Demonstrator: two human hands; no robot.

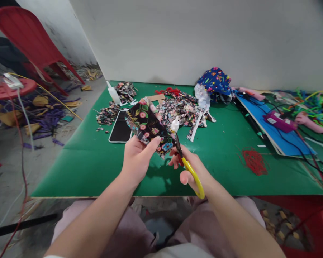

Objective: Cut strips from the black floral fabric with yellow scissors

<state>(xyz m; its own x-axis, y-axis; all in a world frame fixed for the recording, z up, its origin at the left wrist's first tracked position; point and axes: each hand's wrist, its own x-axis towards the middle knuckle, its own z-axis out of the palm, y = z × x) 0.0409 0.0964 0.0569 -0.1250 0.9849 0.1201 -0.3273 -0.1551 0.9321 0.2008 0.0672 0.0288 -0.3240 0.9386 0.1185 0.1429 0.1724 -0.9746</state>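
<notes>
My left hand [136, 157] pinches a piece of black floral fabric [147, 125] and holds it up above the green table mat [96, 168]. My right hand [189, 170] grips yellow-handled scissors [189, 168], fingers through the loops. The blades point up into the right edge of the fabric, close to a small white scrap [174, 124]. A smartphone [120, 127] lies face up on the mat just behind the fabric.
A pile of floral fabric pieces [183, 109], a white glue bottle [113, 93], a blue patterned cloth [215, 81], red thread [254, 161], a blue board [271, 125] with pink glue guns and cables lie on the mat. Red plastic chairs [29, 39] and scraps are on the floor at left.
</notes>
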